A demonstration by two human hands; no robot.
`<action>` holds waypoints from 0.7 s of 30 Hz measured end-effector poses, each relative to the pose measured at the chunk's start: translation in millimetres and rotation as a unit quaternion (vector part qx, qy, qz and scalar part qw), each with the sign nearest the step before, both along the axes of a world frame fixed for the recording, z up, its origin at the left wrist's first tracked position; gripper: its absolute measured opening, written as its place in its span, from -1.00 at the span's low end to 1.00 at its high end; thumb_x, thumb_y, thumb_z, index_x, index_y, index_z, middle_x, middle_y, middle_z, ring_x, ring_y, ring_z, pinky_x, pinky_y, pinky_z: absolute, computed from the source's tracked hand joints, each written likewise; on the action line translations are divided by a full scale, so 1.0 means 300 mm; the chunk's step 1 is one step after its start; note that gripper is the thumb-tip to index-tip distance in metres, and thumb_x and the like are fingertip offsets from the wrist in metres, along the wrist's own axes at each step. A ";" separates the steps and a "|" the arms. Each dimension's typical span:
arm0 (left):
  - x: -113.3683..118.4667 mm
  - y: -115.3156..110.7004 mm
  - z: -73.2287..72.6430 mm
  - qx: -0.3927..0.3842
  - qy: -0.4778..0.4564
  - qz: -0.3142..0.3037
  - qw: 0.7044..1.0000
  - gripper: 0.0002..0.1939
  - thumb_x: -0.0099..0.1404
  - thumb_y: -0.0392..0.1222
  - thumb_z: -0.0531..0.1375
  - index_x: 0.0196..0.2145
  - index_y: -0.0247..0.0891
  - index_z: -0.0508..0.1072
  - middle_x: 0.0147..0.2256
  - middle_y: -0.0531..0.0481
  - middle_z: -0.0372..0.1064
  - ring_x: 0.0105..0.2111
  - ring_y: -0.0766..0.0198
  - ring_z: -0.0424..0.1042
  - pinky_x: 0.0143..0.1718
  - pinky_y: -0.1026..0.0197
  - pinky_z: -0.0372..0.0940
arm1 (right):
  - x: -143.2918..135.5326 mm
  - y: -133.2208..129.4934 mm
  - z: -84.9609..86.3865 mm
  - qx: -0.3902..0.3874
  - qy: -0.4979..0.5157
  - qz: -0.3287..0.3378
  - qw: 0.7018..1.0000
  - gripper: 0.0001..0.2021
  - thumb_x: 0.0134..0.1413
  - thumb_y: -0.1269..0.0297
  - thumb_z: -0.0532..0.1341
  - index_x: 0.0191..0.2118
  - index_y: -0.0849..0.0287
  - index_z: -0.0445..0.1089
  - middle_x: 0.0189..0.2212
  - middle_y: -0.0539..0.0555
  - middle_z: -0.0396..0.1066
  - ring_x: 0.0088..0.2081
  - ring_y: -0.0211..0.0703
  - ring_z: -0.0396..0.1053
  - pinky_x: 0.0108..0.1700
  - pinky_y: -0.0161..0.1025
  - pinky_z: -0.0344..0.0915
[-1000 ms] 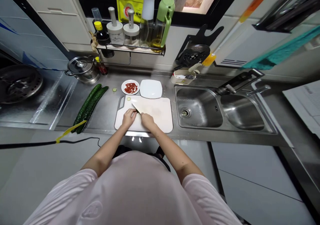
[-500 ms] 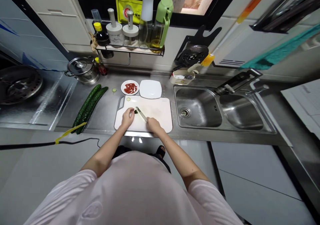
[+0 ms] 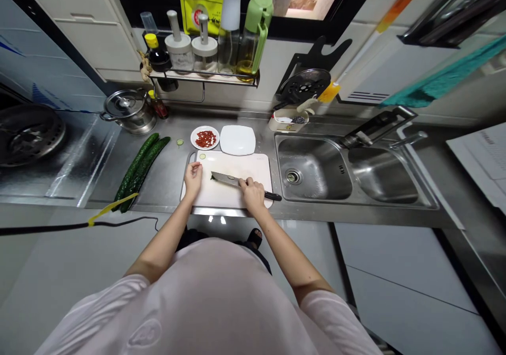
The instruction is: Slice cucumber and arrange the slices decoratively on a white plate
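My right hand (image 3: pixel 253 193) is closed round a knife (image 3: pixel 226 178) with a black handle, its blade lying nearly flat over the white cutting board (image 3: pixel 237 163). A small green piece (image 3: pixel 212 177) shows at the blade tip; more of it may be hidden beneath. At the board's left side my left hand (image 3: pixel 193 179) has its fingers curled together, and whether anything is between them is too small to tell. One pale cucumber slice (image 3: pixel 202 156) lies at the board's upper left corner. Two whole cucumbers (image 3: pixel 143 169) rest on the counter to the left.
Behind the board stand a plate of chopped red pieces (image 3: pixel 205 138) and a white square plate (image 3: pixel 237 139). Another slice (image 3: pixel 179 142) is on the counter. A steel pot (image 3: pixel 129 111) stands back left, a double sink (image 3: pixel 314 170) lies right, and a bottle rack (image 3: pixel 205 77) hangs above.
My left hand has moved left, away from the blade. My right hand has shifted right, and the knife has turned from upright on edge to lying flatter, its blade face and handle now showing.
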State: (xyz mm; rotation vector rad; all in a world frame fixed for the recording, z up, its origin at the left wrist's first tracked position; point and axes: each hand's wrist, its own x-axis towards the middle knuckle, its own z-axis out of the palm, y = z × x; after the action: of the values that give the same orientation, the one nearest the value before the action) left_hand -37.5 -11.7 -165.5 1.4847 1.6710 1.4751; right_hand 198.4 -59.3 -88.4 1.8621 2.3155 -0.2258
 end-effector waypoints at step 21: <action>0.129 -0.029 0.255 -0.113 0.209 -0.278 0.931 -0.78 0.19 -0.03 0.21 -0.27 -0.17 0.53 -0.24 -0.02 0.45 -0.18 0.20 0.39 -0.09 0.18 0.26 | 0.029 -0.011 -0.084 0.239 0.089 0.082 0.963 -0.65 0.25 0.40 0.00 0.10 0.07 0.31 0.00 0.20 0.28 -0.25 -0.08 0.13 -0.15 -0.11 -0.02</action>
State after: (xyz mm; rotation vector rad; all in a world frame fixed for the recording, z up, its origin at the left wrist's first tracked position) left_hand 1.3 -20.3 -89.0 2.0128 1.3922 0.6751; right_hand 207.0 -62.6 -113.6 1.8888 2.8315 0.2175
